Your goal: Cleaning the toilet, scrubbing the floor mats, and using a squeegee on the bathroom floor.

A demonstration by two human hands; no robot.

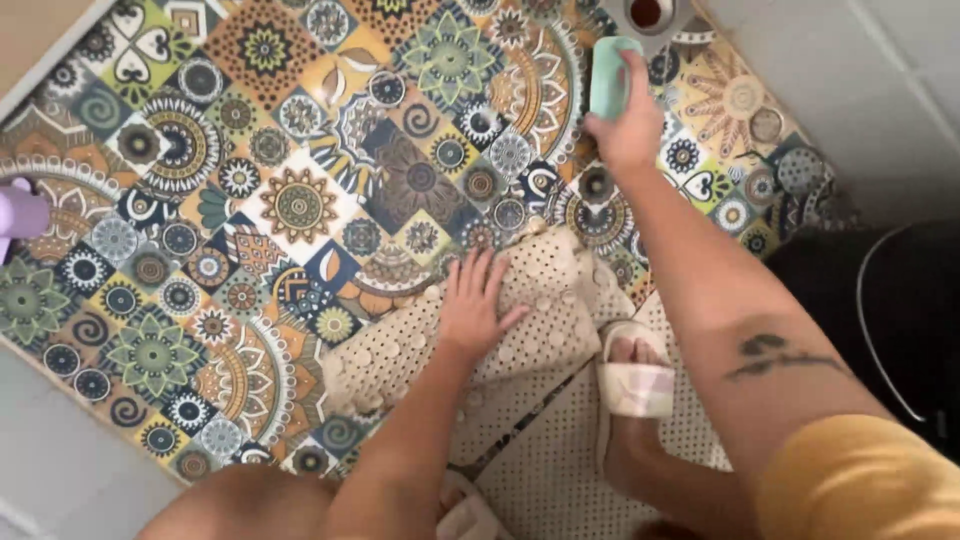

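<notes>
My left hand lies flat, fingers spread, on a folded beige perforated rubber mat that rests on a floor of colourful patterned tiles. My right hand reaches to the far side and grips a teal scrub brush pressed to the tiles near a round metal drain. My foot in a pale pink slipper stands on the mat between my arms.
A lilac plastic object pokes in at the left edge. Plain grey tiles border the patterned floor at lower left and upper right. A dark object with a thin white curved line sits at the right.
</notes>
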